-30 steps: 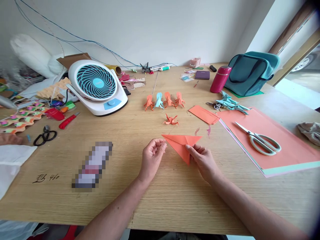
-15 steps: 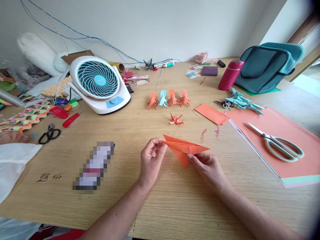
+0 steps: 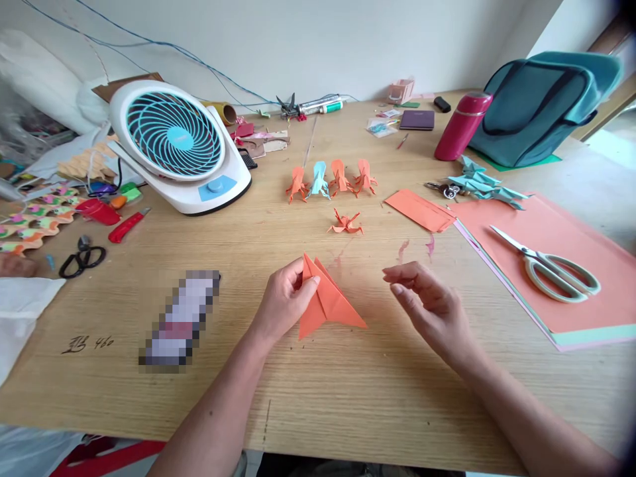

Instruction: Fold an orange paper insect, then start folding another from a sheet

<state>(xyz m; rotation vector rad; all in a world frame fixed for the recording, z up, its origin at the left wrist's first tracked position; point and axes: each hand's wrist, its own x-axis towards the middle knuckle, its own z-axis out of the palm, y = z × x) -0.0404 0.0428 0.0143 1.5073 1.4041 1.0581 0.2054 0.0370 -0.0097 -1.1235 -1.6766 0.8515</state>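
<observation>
My left hand [image 3: 281,301] pinches the top corner of a folded orange paper [image 3: 325,301], a pointed triangular shape hanging just above the wooden table [image 3: 318,384]. To the right of the paper my right hand [image 3: 430,308] hovers empty, fingers loosely curled and apart. Beyond the paper lies a small orange origami figure [image 3: 345,224]. Farther back stands a row of folded figures [image 3: 330,180], orange ones and one light blue.
A white and blue fan [image 3: 173,142] stands at the back left. Scissors [image 3: 551,268] lie on orange sheets [image 3: 556,252] at the right. A magenta bottle [image 3: 462,126] and a teal bag [image 3: 539,96] stand behind. Black scissors [image 3: 79,257] and a red cutter [image 3: 126,225] lie left. Another person's hand [image 3: 14,265] rests at the left edge.
My right hand let go of the orange paper and drew away to the right. My left hand swung the paper round, so its point now faces down and right.
</observation>
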